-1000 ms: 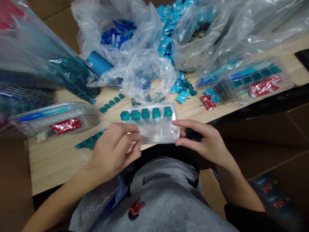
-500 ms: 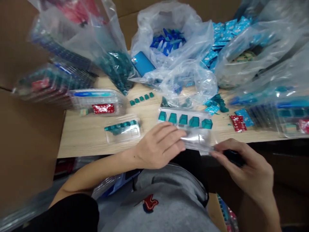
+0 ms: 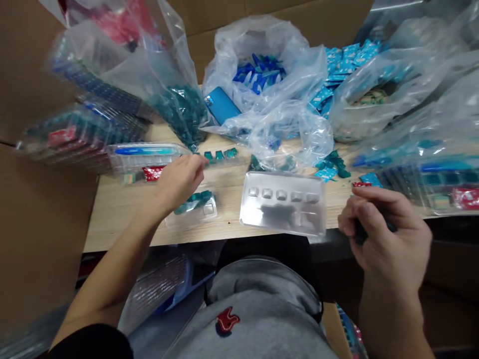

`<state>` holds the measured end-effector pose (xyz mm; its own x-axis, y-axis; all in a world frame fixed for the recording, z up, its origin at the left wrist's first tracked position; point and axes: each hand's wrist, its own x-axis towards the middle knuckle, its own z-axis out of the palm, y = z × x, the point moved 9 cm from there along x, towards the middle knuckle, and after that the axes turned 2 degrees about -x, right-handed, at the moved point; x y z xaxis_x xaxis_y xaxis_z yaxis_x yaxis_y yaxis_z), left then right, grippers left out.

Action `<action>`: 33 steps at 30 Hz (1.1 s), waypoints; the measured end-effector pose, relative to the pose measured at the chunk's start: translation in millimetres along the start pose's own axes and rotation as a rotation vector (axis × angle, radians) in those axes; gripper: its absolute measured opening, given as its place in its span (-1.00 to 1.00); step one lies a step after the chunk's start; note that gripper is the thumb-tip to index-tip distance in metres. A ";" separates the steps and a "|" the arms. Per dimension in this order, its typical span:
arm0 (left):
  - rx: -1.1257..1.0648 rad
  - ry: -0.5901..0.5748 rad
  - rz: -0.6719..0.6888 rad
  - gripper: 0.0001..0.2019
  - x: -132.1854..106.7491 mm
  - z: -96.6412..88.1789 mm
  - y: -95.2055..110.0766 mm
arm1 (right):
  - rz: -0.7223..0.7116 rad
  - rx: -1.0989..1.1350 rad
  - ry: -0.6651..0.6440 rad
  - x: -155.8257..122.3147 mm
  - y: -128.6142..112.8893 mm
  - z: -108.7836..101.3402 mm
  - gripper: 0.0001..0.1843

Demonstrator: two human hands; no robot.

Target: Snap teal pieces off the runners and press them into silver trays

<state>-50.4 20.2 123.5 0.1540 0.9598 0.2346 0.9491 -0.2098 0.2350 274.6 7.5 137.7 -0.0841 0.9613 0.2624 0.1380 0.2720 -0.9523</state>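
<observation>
A pale wooden table [image 3: 123,229] is bearing clear plastic bags [image 3: 269,65], while a clear blister tray [image 3: 282,199] with five small cells is lying on it between the hands, touching neither. The left hand [image 3: 177,182], fingers pressed together and extended, is reaching just beside a row of small teal pieces [image 3: 219,155]. The right hand [image 3: 385,234], fingers curled, is gripping a dark object [image 3: 359,232].

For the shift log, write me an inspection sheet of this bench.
Surface: light wooden table.
Work items: clear tray with five small moulded cups; row of teal pieces; small clear tray holding teal pieces.
Clutter: plastic bags, blue phone.
Hands: left hand open beside the teal pieces; right hand curled around a dark object.
Cables: nothing seen.
Surroundings: cardboard.
</observation>
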 end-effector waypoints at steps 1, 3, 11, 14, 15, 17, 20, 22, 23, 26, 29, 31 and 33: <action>-0.004 -0.017 -0.022 -0.91 8.5 16.0 -12.5 | 0.092 0.150 0.024 2.4 10.9 -0.1 -0.92; -0.024 -0.057 -0.049 -0.92 22.3 46.1 -31.2 | 0.281 0.457 0.026 4.8 28.0 7.5 -0.83; -0.218 -0.088 0.028 -0.74 32.5 47.4 -10.6 | 0.748 1.027 0.150 -1.2 37.3 44.3 -0.81; -0.317 0.044 0.120 -0.81 25.2 2.0 52.4 | 0.774 1.150 0.076 1.5 29.2 70.8 -0.73; -0.365 0.096 0.202 -0.86 20.6 -14.6 80.1 | 0.789 1.182 0.045 1.3 26.8 79.2 -0.70; -0.356 0.147 0.442 -0.86 8.3 -38.4 137.8 | 0.822 1.213 0.008 -1.0 23.2 90.6 -0.66; -0.282 0.102 0.623 -0.80 0.5 -40.8 185.5 | 0.860 1.195 -0.005 -7.2 19.5 95.1 -0.63; -0.287 0.052 0.635 -0.74 3.5 -31.9 191.5 | 0.865 1.176 -0.014 -10.3 17.4 93.8 -0.63; -0.308 0.029 0.628 -0.72 5.5 -27.4 190.5 | 0.862 1.169 -0.022 -11.2 16.7 93.2 -0.63; -0.371 0.001 0.599 -0.79 9.6 -19.9 184.3 | 0.840 1.169 -0.049 -12.4 17.2 93.3 -0.64; -0.436 0.033 0.536 -0.86 11.0 -21.2 178.3 | 0.844 1.225 -0.051 -14.4 20.5 98.3 -0.64; -0.579 0.028 0.446 -0.83 12.3 -21.3 170.5 | 0.848 1.261 -0.044 -16.2 22.0 101.8 -0.67; -0.742 0.025 0.330 -0.79 13.0 -20.4 157.7 | 0.841 1.262 -0.049 -17.8 21.9 103.3 -0.73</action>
<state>95.7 -4.3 182.9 0.3794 0.8244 0.4201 0.4251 -0.5586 0.7122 177.2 -8.2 96.1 -0.4491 0.8041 -0.3896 -0.7465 -0.5773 -0.3308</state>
